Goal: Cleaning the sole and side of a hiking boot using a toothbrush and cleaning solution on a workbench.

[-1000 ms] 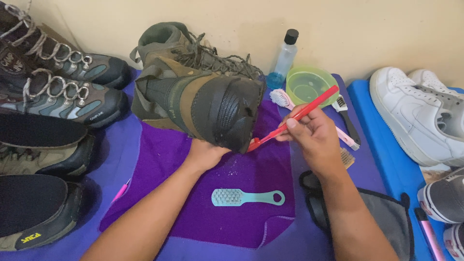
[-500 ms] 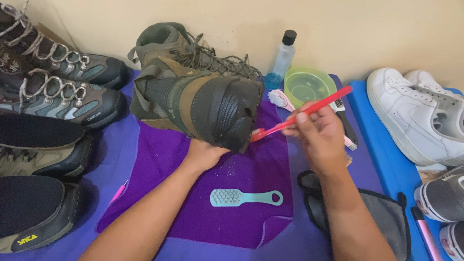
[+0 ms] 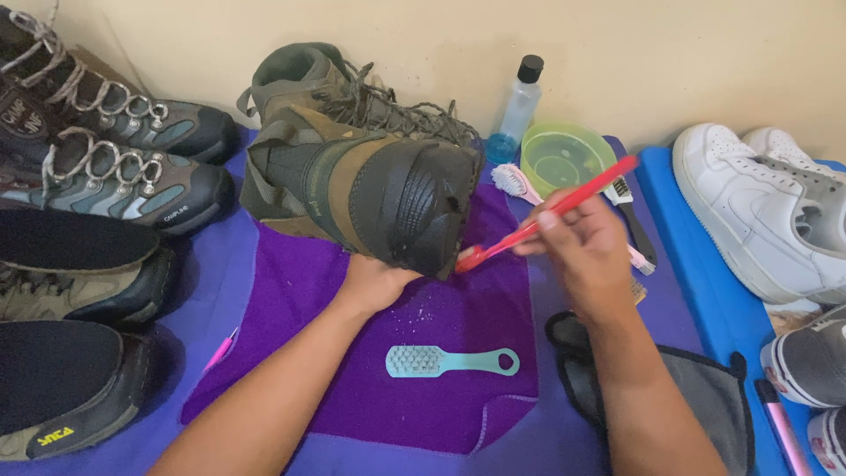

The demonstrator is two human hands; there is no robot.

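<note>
Beige wall, purple cloth [image 3: 352,388], left hand [image 3: 374,284] apparently gripping boot [image 3: 370,189], right hand [image 3: 586,251] clamped on red toothbrush [image 3: 546,216]

1. We seem to be on a home floor turned into a shoe-cleaning spot: a purple cloth [image 3: 388,370] and a blue mat [image 3: 705,291] are spread against a plain cream wall [image 3: 617,53].
2. Around us lie hiking boots [image 3: 115,167] and white sneakers [image 3: 767,211].
3. We see cleaning gear: a teal brush [image 3: 449,360], a green bowl [image 3: 567,159], a clear bottle [image 3: 518,110].
</note>
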